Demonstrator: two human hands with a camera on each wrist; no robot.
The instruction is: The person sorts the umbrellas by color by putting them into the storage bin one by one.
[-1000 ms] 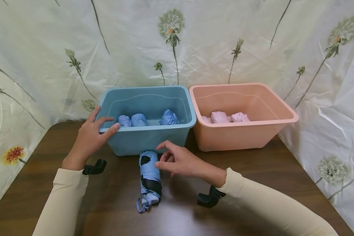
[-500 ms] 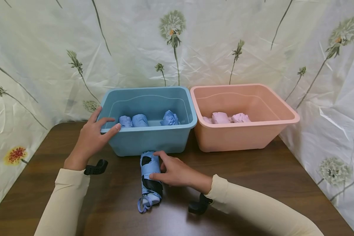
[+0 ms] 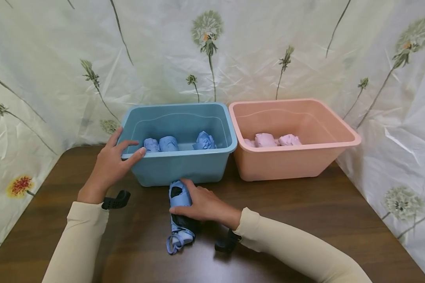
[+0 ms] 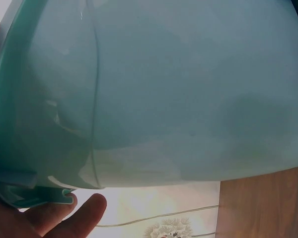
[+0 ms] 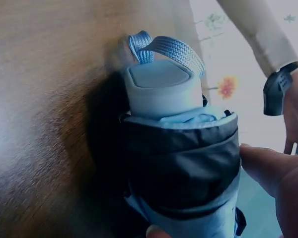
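Note:
A folding umbrella, blue with black patches, lies on the table before the blue bin. Its pale handle and looped wrist strap face the near side. My right hand grips the umbrella from the right, thumb across its middle and index finger near its far end. In the right wrist view the thumb lies along its side; the other fingers are mostly hidden. My left hand holds the bin's front left corner, thumb over the front rim, with fingertips beyond the rim.
Inside the blue bin are several blue wrapped bundles. A pink bin with pink bundles stands right beside it. Behind them hangs a flower-printed sheet. The brown table extends to both sides.
My right hand has moved left and slightly down onto the umbrella, its thumb now across the middle. The left hand stays at the bin's corner, and the umbrella lies in the same place.

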